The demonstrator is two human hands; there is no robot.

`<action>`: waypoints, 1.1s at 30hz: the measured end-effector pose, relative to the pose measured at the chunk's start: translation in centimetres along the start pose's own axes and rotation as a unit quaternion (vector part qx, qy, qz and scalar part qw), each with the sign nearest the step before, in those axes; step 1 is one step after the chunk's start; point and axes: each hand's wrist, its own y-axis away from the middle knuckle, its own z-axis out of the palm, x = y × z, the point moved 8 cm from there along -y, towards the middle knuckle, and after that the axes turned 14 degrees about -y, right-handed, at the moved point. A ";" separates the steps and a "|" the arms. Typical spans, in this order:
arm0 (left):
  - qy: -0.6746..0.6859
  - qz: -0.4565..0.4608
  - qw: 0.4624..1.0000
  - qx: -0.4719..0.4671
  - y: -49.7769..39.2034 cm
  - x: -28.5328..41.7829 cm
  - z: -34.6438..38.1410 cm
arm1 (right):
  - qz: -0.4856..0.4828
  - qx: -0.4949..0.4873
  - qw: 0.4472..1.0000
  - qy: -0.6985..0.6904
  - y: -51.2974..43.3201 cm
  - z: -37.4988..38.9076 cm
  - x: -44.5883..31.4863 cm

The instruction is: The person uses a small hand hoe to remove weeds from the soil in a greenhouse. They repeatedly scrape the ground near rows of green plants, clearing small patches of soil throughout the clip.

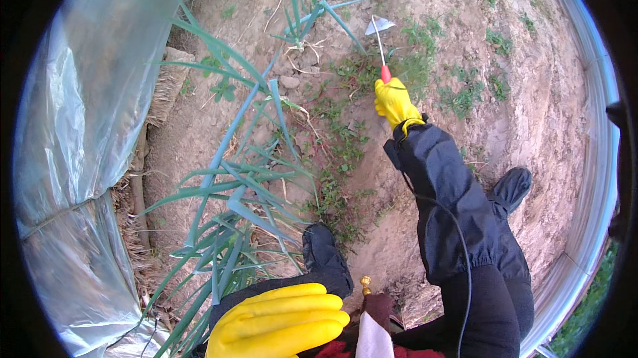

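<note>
My right hand [395, 101], in a yellow rubber glove, is closed around the red handle of a hand hoe [381, 29]. The hoe's triangular metal blade rests at the soil among low weeds [423, 54], right of a green onion plant [301, 34]. My left hand [281, 320], also in a yellow glove, is at the bottom of the view in front of my body. It holds nothing visible; its fingers are extended and lie nearly side by side. Large green onion plants [234, 228] with bent leaves stand just beyond and left of it.
Clear plastic sheeting [94, 103] runs along the left, with straw matting [167, 84] at its edge. Another plastic-covered edge [605, 108] curves along the right. Two dark covered feet [324, 253] are on the bare soil, with a weed strip [339, 158] between them. A black cord hangs by my right arm.
</note>
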 end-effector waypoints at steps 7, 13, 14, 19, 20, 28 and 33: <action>0.012 -0.039 0.999 0.033 0.6 -0.4 0.4 | -0.033 0.041 0.999 0.007 3.8 -3.6 0.5; -0.009 -0.039 0.999 0.010 0.2 0.0 1.2 | -0.008 0.034 0.996 -0.083 0.2 -7.3 -2.5; -0.015 -0.038 0.999 0.008 0.0 0.3 1.3 | -0.040 0.041 0.997 -0.056 0.6 -8.0 -2.4; -0.017 -0.040 0.999 0.027 -1.1 1.7 1.3 | 0.092 0.054 0.989 -0.099 5.1 -9.5 4.3; -0.027 -0.047 0.998 0.016 -1.4 1.8 1.5 | 0.082 0.029 0.990 -0.114 5.7 -9.1 4.4; -0.024 -0.043 0.999 0.015 -1.9 2.5 2.7 | -0.003 0.042 0.996 -0.078 7.7 -9.5 0.8; -0.030 -0.075 0.995 0.055 -1.3 1.2 3.5 | 0.004 0.030 0.995 -0.095 0.4 -9.5 -2.7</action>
